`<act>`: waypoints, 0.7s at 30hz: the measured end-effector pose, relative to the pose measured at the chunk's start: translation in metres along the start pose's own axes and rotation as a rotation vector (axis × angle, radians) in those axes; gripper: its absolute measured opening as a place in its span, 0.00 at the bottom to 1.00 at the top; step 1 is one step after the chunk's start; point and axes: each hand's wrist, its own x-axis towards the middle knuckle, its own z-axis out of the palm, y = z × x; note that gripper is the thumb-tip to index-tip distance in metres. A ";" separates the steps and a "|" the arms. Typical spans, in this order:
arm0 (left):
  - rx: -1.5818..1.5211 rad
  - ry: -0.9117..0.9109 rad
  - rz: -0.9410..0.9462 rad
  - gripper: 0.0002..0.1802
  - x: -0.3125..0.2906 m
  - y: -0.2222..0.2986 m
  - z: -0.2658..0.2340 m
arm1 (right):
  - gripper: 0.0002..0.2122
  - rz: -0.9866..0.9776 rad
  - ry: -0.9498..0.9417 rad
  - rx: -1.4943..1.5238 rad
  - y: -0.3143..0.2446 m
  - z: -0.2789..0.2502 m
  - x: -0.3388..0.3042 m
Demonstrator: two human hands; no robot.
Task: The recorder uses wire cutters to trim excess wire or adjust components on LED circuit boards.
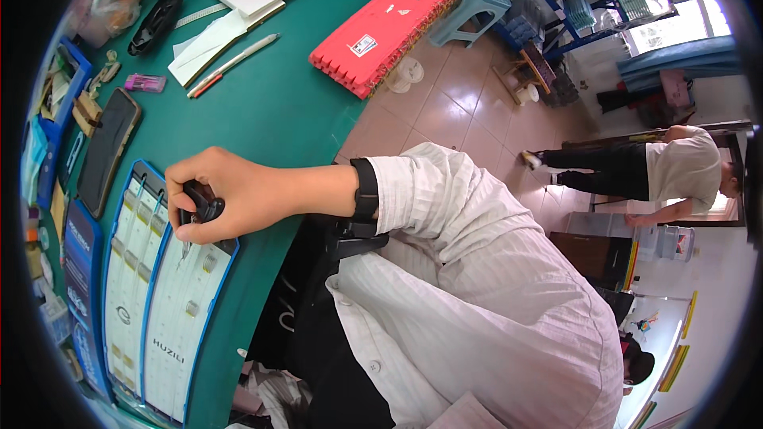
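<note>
My right hand [218,195] is closed around a small black-handled tool [205,205], and its thin metal tip points down at a white panel. Fingers and thumb cover much of the tool, so its exact kind is unclear. Below the hand lies a flat, blue-edged case [145,326] with long white panels. Several small, clear yellowish pieces [209,263] sit on those panels. The tip is close to one of them; whether it touches the panel I cannot tell. A black band circles my right wrist. My left hand is out of the picture.
On the green table [262,111] lie a phone [110,151], a pen [232,65], papers [211,48] and a pink small box [145,83]. A red foam block [385,28] rests at the table edge, by a blue-grey stool [475,4]. Another person [675,167] stands farther off.
</note>
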 end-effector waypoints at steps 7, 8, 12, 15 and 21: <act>-0.232 0.079 0.030 0.20 0.001 -0.006 0.004 | 0.15 0.053 -0.001 0.056 -0.003 0.000 -0.001; -0.266 0.091 0.034 0.20 0.001 -0.007 0.005 | 0.15 0.043 -0.002 0.036 -0.003 -0.001 0.000; -0.398 0.138 0.047 0.20 0.001 -0.011 0.006 | 0.15 0.045 -0.011 -0.004 -0.002 -0.001 0.001; -0.496 0.176 0.049 0.20 0.001 -0.011 0.007 | 0.15 0.057 0.000 0.050 -0.001 -0.001 0.000; -0.675 0.266 0.046 0.20 -0.003 -0.009 0.011 | 0.15 0.058 -0.003 0.057 -0.001 0.000 0.001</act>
